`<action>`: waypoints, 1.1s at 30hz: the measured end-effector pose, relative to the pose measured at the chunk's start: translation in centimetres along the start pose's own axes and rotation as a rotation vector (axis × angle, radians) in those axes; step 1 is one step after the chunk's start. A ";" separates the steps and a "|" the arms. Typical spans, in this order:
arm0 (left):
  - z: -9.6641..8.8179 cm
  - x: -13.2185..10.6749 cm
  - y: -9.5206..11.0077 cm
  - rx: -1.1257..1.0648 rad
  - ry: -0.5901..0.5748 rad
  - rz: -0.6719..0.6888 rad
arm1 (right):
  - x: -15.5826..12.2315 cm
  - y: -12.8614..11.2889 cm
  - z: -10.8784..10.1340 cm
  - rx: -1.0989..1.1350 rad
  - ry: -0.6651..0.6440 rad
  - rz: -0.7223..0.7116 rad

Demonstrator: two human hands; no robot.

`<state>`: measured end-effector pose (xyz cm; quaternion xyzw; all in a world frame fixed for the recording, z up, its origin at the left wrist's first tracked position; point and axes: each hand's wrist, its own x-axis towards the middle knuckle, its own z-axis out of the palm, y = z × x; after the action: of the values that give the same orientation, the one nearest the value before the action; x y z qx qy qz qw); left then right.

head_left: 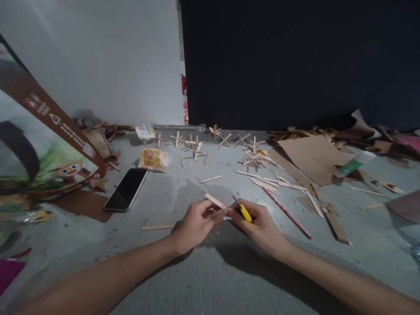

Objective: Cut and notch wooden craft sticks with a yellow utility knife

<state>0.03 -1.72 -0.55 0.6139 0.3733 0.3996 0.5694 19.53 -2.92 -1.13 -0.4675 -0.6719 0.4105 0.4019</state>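
In the middle of the head view, my left hand (197, 222) is closed on a wooden craft stick (215, 201), which slants up and to the left from the fingertips. My right hand (260, 223) is wrapped round a yellow utility knife (245, 213), its dark blade pointing up and left. Fingertips of both hands meet at the stick's near end, so that end is partly hidden. A loose craft stick (158, 227) lies left of my left hand, and another stick (211, 179) rests just beyond the hands.
A phone (126, 190) and a yellow packet (154, 159) lie to the left, near a large printed bag (49, 144). Crossed sticks (197, 148) stand farther back. On the right are a red pencil (287, 213), a stick pile (254, 158), cardboard (308, 157) and a glue stick (356, 164).
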 end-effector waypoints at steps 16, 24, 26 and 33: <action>-0.2 0.4 -0.8 -0.026 0.223 0.044 | -1.6 -1.8 -1.0 -0.435 0.138 -0.280; -0.1 0.3 -1.1 -0.032 0.208 0.037 | -1.4 -1.8 -0.7 -0.434 0.044 -0.268; -0.1 0.3 -1.2 -0.017 0.197 0.045 | -1.4 -1.5 -0.5 -0.415 0.054 -0.261; 0.0 0.1 -1.1 0.065 0.166 0.077 | -1.3 -1.3 -0.5 -0.387 0.063 -0.247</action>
<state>0.09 -1.51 -1.63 0.6108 0.4079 0.4583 0.5005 19.87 -4.39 0.05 -0.4628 -0.7772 0.2068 0.3727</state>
